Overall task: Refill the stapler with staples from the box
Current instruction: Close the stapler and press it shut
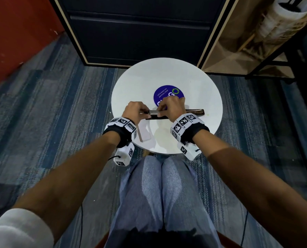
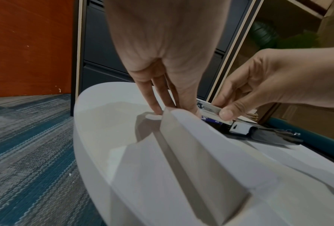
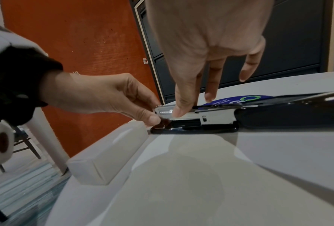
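Note:
The black stapler [image 1: 194, 111] lies opened flat on the round white table [image 1: 194, 77], its lid folded out to the right. Its silver magazine [image 1: 153, 112] points left. My left hand [image 1: 143, 113] pinches the magazine's front end [image 3: 158, 111] between thumb and forefinger. My right hand [image 1: 160, 111] pinches the magazine [image 2: 210, 109] from above, thumb on the near side and fingers on the far side. A fingertip [image 3: 178, 112] covers the channel, so I cannot tell whether staples lie under it. The white staple box [image 1: 144, 133] lies closed beside my left wrist.
A purple round sticker [image 1: 168, 94] marks the table's middle, just behind the stapler. A dark cabinet [image 1: 140, 29] stands behind the table, an orange wall [image 1: 15, 33] to the left, a wooden shelf unit [image 1: 256, 42] to the right. My knees are under the table's near edge.

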### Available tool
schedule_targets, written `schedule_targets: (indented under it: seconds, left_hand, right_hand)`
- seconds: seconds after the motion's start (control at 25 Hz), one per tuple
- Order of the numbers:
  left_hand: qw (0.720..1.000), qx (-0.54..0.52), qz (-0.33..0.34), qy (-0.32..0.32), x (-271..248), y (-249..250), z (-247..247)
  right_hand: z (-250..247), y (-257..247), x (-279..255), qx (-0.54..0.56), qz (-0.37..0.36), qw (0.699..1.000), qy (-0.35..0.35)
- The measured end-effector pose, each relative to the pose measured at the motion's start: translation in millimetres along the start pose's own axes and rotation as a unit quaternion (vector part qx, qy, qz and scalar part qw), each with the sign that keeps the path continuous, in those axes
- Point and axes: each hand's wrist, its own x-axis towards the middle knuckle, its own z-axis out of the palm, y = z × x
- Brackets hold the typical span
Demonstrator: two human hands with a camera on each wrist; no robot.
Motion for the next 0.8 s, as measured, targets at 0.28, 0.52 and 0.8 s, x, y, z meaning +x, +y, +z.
schedule_targets:
  seconds: [0.28,0.52,0.8]
  left_hand:
    - [1.000,-0.004,-0.007,0.000,-1.8,3.3,-1.2]
    - [1.000,0.002,-0.001,-0.007,-2.1,2.0,-1.9]
    - [1.000,0.020,-0.003,-0.006,-2.3,3.7,-0.6]
  right_hand:
    - [8.6,1.1,-1.5,-0.044,-0.013,0.999,0.028]
    - [4.7,22.0,-7.9,-0.046,0.006,0.998,0.041]
    - [-41.4,96.3,-25.7,-0.139,0.125,0.982,-0.027]
